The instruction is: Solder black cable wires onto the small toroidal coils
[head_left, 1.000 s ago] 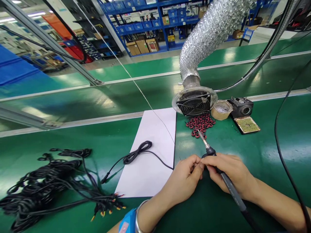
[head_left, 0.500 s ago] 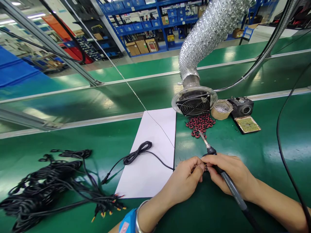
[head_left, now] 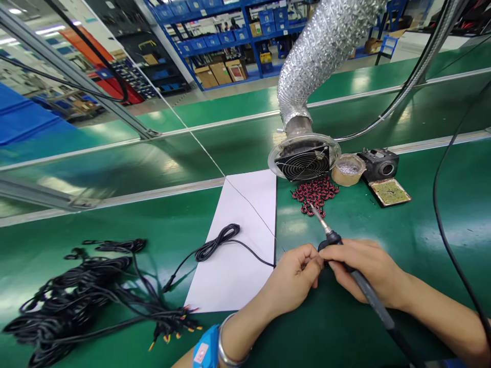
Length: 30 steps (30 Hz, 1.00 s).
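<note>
My right hand (head_left: 364, 268) is closed around the dark handle of a soldering iron (head_left: 356, 278), whose metal tip points up and left toward a heap of small red-and-black parts (head_left: 314, 193). My left hand (head_left: 293, 278) is pinched shut right against the right hand's fingertips, on something too small to make out. A black cable (head_left: 218, 240) runs from that pinch across a white sheet (head_left: 238, 245), where part of it is coiled.
A fume fan (head_left: 304, 162) on a silver flexible duct stands behind the heap. A solder roll (head_left: 347, 170), an iron stand (head_left: 379, 162) and a sponge tray (head_left: 389, 193) sit to its right. A pile of black cables (head_left: 76, 296) lies at the left.
Both hands have stayed together with barely any motion. The whole view has shifted a little, so everything sits slightly higher and further left.
</note>
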Each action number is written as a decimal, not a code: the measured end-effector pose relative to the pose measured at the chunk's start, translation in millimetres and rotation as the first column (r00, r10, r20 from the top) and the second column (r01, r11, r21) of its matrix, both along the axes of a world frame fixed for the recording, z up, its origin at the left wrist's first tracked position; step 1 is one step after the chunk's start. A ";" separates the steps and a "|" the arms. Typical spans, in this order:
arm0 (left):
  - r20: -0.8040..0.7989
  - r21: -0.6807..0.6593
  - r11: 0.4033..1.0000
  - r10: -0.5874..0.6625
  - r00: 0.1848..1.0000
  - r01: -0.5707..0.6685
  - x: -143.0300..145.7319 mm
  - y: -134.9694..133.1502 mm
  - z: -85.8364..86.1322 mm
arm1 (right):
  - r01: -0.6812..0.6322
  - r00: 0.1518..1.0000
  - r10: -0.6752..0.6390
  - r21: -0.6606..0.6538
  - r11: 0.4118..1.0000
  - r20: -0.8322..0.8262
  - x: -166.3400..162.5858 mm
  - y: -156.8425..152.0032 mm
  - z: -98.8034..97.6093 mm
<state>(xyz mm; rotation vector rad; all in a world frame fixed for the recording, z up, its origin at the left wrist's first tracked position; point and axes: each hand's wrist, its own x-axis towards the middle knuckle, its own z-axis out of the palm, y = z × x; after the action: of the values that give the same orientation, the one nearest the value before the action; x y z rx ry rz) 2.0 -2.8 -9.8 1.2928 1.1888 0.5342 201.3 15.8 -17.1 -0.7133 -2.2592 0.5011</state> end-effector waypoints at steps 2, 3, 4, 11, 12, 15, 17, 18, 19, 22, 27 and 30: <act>0.004 -0.013 0.999 0.036 0.999 -0.036 0.9 -0.1 -2.1 | -0.017 1.000 0.015 -0.056 0.998 -0.026 4.0 3.2 2.0; 0.003 -0.017 0.999 0.049 0.999 -0.049 1.4 0.0 -2.8 | -0.022 0.999 0.020 -0.075 0.997 -0.030 5.2 4.5 2.1; 0.006 -0.015 0.998 0.056 0.998 -0.056 1.7 0.3 -3.2 | -0.028 0.999 0.026 -0.085 0.996 -0.028 5.8 5.5 1.5; 0.029 0.012 0.995 0.100 0.995 -0.101 4.2 0.8 -4.2 | 0.038 0.999 -0.040 -0.074 0.997 -0.026 -5.7 3.7 -9.5; 0.022 0.012 0.994 0.107 0.994 -0.108 4.7 0.5 -4.6 | 0.069 0.996 -0.073 -0.083 0.994 -0.043 -7.5 3.0 -10.5; 0.001 0.021 0.993 0.119 0.993 -0.119 5.9 0.0 -5.6 | 0.117 0.988 -0.127 -0.114 0.987 -0.088 -11.0 1.3 -12.1; -0.009 0.027 0.993 0.119 0.993 -0.119 6.4 0.2 -6.1 | 0.116 0.987 -0.128 -0.118 0.986 -0.100 -11.8 0.3 -12.5; -0.013 0.028 0.993 0.119 0.993 -0.118 6.5 0.3 -6.3 | 0.114 0.987 -0.126 -0.114 0.987 -0.102 -11.7 -0.1 -12.4; -0.017 0.029 0.993 0.117 0.993 -0.117 6.7 0.1 -6.4 | 0.113 0.987 -0.124 -0.107 0.988 -0.104 -11.3 -0.7 -12.0; -0.035 0.031 0.993 0.118 0.992 -0.117 7.0 -1.5 -6.5 | 0.114 0.986 -0.121 -0.070 0.991 -0.118 -7.7 -2.9 -7.3; -0.051 0.037 0.992 0.121 0.991 -0.119 7.2 -5.0 -6.1 | 0.127 0.973 -0.134 -0.051 0.991 -0.187 8.8 -13.5 14.3; -0.066 0.038 0.991 0.133 0.989 -0.130 7.6 -5.5 -6.0 | 0.142 0.967 -0.158 -0.093 0.986 -0.199 21.9 -25.3 25.2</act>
<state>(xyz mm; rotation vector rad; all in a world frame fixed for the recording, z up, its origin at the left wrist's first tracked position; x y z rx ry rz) 9.6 -8.3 -15.8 1.2751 1.3337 0.6119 223.1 -9.5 8.1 -0.8257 -1.9855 0.5653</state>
